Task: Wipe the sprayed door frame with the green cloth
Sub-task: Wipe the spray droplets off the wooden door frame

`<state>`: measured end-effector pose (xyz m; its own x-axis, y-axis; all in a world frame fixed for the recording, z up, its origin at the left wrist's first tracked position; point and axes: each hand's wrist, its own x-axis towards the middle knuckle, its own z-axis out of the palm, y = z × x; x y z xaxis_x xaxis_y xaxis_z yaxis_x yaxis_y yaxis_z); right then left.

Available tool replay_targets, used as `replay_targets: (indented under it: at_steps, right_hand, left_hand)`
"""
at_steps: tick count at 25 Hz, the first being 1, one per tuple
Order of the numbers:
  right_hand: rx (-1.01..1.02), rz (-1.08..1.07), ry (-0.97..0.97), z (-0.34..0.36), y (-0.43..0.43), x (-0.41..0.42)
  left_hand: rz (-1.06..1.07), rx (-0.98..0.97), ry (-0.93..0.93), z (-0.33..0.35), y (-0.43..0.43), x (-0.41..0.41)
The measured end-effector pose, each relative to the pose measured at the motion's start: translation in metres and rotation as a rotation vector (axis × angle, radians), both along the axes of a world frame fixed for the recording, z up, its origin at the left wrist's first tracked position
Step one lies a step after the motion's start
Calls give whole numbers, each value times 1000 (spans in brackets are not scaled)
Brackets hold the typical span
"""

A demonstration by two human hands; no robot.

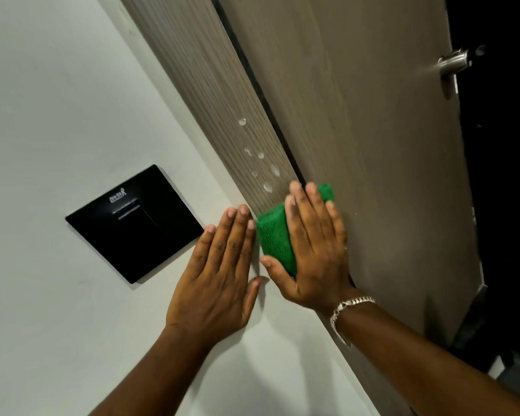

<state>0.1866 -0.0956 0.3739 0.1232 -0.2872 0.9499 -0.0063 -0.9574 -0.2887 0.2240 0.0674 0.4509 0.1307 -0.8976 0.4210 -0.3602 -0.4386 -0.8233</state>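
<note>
The wood-grain door frame (210,94) runs diagonally from top left to bottom right, with several spray droplets (267,187) on it. My right hand (312,250) presses a folded green cloth (275,235) flat against the frame just below the droplets, fingers spread over it. My left hand (219,271) lies flat on the white wall beside the frame, fingers together, holding nothing.
A black wall switch plate (134,223) sits left of my left hand on the white wall (57,115). The brown door (373,130) stands right of the frame, with a metal handle (452,63) near its edge. Beyond it is a dark opening.
</note>
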Motion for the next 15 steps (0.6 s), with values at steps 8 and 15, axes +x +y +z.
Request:
replay_targets:
  at_steps: [8,15]
  right_hand:
    - [-48,-18,-14,27,-5,7]
    - [99,-18,-43,62,-9,11]
  left_hand:
    - [14,26,5,0,0,1]
    - [25,27,31,0,1,2]
